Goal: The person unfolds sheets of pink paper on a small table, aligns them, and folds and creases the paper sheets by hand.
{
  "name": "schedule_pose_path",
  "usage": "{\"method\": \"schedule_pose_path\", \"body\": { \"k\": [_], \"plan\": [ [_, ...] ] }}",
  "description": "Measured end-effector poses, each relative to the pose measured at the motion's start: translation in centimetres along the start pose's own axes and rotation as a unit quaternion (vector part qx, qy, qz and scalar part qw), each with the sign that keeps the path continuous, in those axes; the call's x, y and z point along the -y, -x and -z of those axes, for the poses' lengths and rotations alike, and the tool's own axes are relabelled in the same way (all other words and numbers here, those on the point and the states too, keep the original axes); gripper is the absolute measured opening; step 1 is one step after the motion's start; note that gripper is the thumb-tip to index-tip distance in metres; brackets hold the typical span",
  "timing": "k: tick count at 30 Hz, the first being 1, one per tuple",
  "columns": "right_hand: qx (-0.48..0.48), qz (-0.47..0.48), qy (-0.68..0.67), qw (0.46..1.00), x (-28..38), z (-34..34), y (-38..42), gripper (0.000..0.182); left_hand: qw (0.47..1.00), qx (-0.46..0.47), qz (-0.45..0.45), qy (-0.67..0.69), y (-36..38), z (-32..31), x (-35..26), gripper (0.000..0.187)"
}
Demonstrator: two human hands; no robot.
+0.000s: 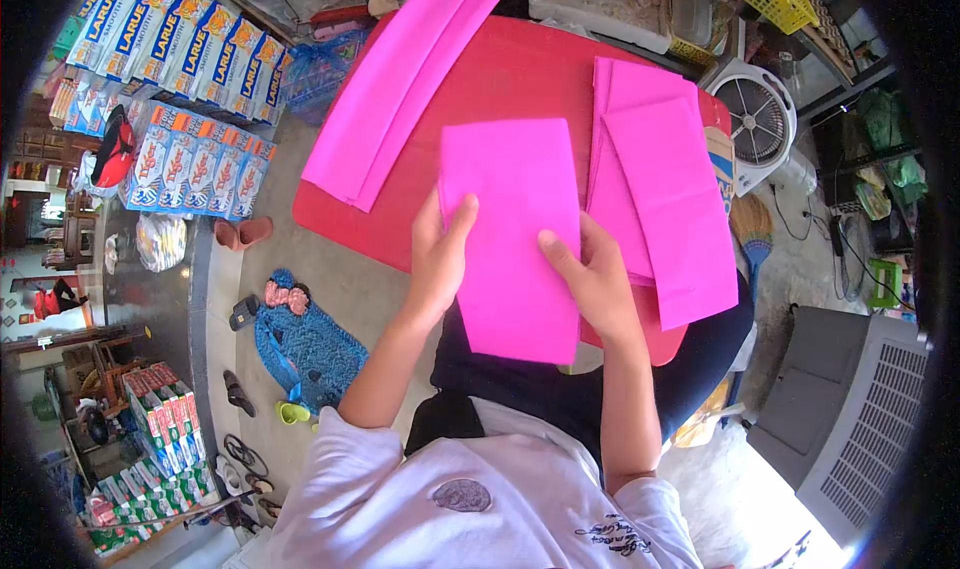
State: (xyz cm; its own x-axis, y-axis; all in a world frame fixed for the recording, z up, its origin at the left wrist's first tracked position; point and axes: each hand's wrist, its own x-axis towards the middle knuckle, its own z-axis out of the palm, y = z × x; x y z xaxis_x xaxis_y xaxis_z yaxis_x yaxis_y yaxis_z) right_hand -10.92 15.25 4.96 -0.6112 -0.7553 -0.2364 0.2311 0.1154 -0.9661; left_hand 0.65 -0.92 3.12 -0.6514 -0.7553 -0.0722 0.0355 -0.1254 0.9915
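Between my hands is a folded pink sheet (512,229), paper or cloth, held up over the near edge of the red table (480,79). My left hand (438,254) grips its left edge, thumb on the front face and fingers behind. On the right edge, my right hand (595,269) pinches it the same way, a little lower. A long folded pink strip (400,89) lies at the table's left. Several folded pink pieces (670,189) are stacked unevenly at the right, overhanging the near edge.
Beer cartons (180,44) are piled at the far left. A white fan (752,119) stands beyond the table's right side, with a broom (752,231) below it. A blue mat (310,339) and footwear lie on the floor. At lower right is a grey louvred unit (860,409).
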Motion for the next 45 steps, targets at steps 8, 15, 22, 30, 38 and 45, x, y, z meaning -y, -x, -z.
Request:
{"method": "schedule_pose_path", "body": {
  "k": [8, 15, 22, 30, 38, 45],
  "plan": [
    [-0.012, -0.009, 0.194, 0.981, -1.8, 1.6, 1.9, 0.029, 0.99, -0.012, 0.073, 0.118, -4.1, 1.4, 0.2, 0.044],
    [-0.086, 0.054, 0.391, 0.915, -1.2, 1.5, 2.9, 0.026, 0.995, 0.014, 0.022, 0.097, -8.0, 2.4, 2.3, 0.034],
    [-0.121, 0.061, 0.436, 0.89, -1.6, 0.9, 4.5, 0.033, 0.999, -0.029, -0.001, 0.039, -9.0, 2.3, 3.4, 0.026],
    [-0.157, 0.022, 0.368, 0.916, -2.8, 1.6, 7.2, 0.022, 0.991, -0.118, -0.068, -0.012, -9.0, 1.8, 4.3, 0.023],
    [-0.254, 0.086, 0.355, 0.896, -4.5, 2.3, 9.2, 0.012, 0.974, -0.159, -0.14, -0.075, -8.6, 1.3, 4.4, 0.023],
    [-0.229, 0.036, 0.359, 0.904, -4.2, 2.1, 9.2, 0.023, 0.975, -0.158, -0.149, -0.054, -8.5, 1.3, 4.5, 0.025]
  ]
}}
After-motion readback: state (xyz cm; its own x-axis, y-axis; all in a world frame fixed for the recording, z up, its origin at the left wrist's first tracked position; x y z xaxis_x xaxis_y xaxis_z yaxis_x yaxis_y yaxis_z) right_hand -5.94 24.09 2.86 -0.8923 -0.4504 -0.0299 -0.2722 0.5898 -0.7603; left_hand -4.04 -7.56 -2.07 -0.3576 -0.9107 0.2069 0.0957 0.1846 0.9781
